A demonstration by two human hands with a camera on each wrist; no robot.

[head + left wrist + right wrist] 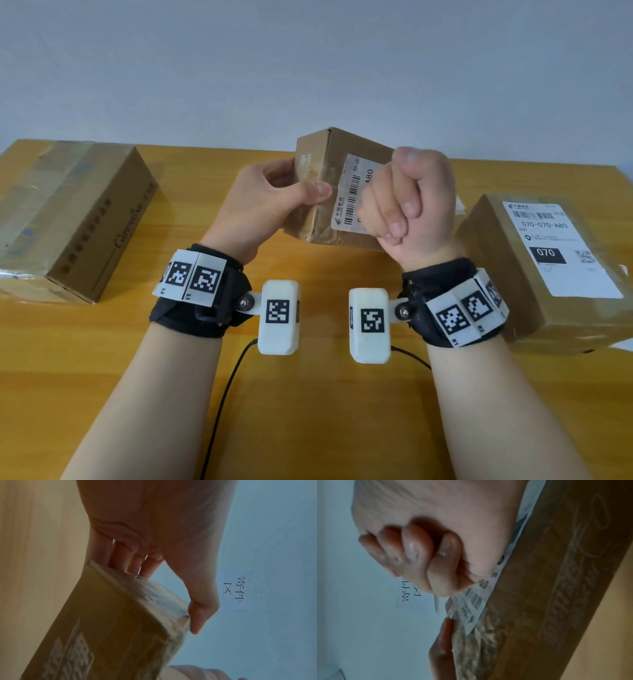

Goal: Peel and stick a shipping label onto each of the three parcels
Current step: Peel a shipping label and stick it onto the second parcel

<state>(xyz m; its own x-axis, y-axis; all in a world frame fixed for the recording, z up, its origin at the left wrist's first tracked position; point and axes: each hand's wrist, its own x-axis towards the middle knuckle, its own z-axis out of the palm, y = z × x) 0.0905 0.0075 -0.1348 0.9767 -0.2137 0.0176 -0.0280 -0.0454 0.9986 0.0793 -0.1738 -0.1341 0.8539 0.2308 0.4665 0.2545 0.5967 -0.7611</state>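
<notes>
A: Head view first. What are your hands doing?

B: Your left hand grips the middle box by its left side, thumb on the near face, holding it tilted with its lower edge near the worktop; whether it touches is unclear. Your right hand is curled into a fist, its side pressed against the label on that box.

A: And the other parcels?

B: The left box lies on the worktop with no label showing. The right box lies there too, a white label stuck on its top.

A: Left wrist view?

B: Your fingers reach behind the box and your thumb clamps its near edge. A wall sign shows beyond.

A: Right wrist view?

B: Your fist is closed, empty as far as I can tell, resting on the label, which lies flat on the box. A left fingertip touches the box edge just below.
</notes>
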